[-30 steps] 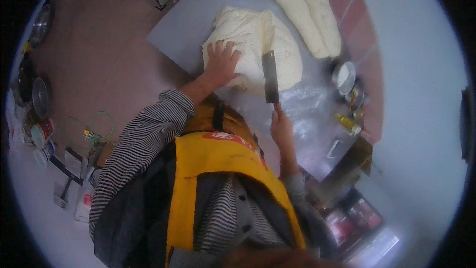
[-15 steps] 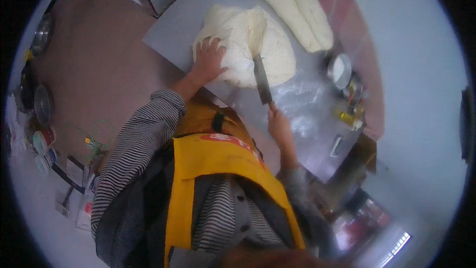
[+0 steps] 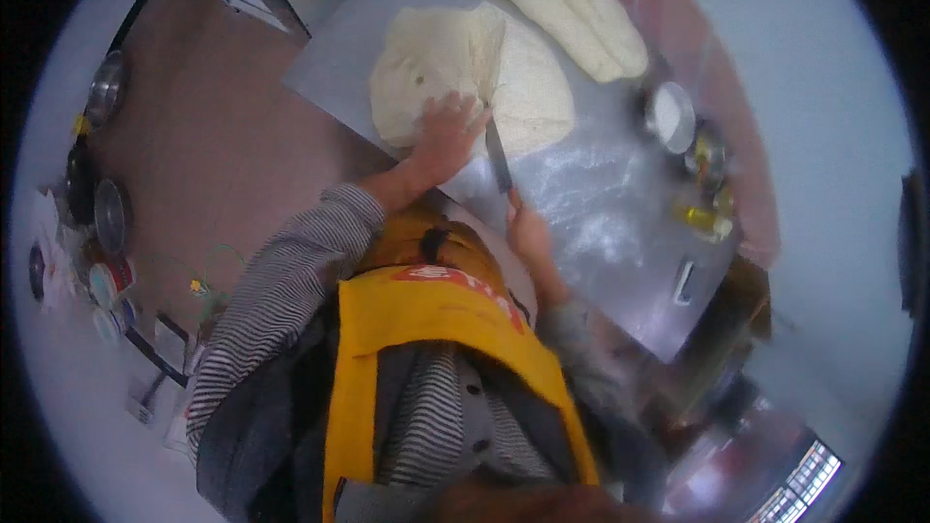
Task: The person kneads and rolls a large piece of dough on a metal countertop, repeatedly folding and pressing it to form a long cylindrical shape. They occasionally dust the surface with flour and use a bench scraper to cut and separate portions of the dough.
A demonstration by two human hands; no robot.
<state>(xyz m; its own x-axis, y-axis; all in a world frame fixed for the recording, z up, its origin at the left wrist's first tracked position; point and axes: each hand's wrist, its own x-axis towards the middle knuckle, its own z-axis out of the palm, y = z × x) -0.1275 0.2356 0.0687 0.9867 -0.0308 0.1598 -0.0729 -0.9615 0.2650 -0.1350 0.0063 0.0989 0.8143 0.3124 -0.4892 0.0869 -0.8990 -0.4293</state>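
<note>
Visibly split, dough [image 3: 448, 66] sits on shiny grey counter [image 3: 605, 242], long roll [image 3: 557, 0] beyond. Left hand [image 3: 449, 139] open, laid on dough's near side; right hand [image 3: 529, 230] gripping knife [image 3: 499, 159], blade at the split.

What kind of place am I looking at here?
Probably a bakery or similar kitchen: a large, split mass of dough lies on a shiny table, and the right hand holds a knife.

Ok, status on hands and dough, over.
Left hand open, resting on the large dough mass. Right hand gripping the knife. Dough deeply split, knife at split's near end. Caution: left hand close beside the blade.
</note>
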